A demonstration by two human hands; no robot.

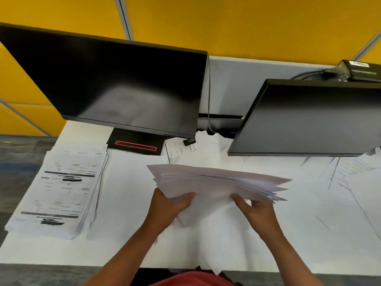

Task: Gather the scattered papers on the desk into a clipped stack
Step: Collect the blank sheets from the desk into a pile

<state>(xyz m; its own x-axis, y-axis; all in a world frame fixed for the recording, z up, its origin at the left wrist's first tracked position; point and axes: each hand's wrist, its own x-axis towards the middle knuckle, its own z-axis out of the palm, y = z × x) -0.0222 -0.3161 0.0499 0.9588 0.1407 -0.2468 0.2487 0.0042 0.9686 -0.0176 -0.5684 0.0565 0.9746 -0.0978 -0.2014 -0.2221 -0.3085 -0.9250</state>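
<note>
A thick, fanned bundle of white papers (216,182) is lifted above the middle of the white desk (127,182). My left hand (167,207) grips its near left edge, thumb on top. My right hand (257,211) holds the near right part, thumb on top and fingers beneath. More loose sheets (350,182) lie spread over the desk's right side. A printed stack (59,190) lies at the left. A black binder clip (189,142) rests on a printed sheet (177,151) under the left monitor's corner.
Two dark monitors stand at the back, the left monitor (123,85) on a black base (136,143) and the right monitor (309,118) overhanging the papers. A black box (358,71) and cables sit behind it. The desk's front edge (61,263) runs close to my body.
</note>
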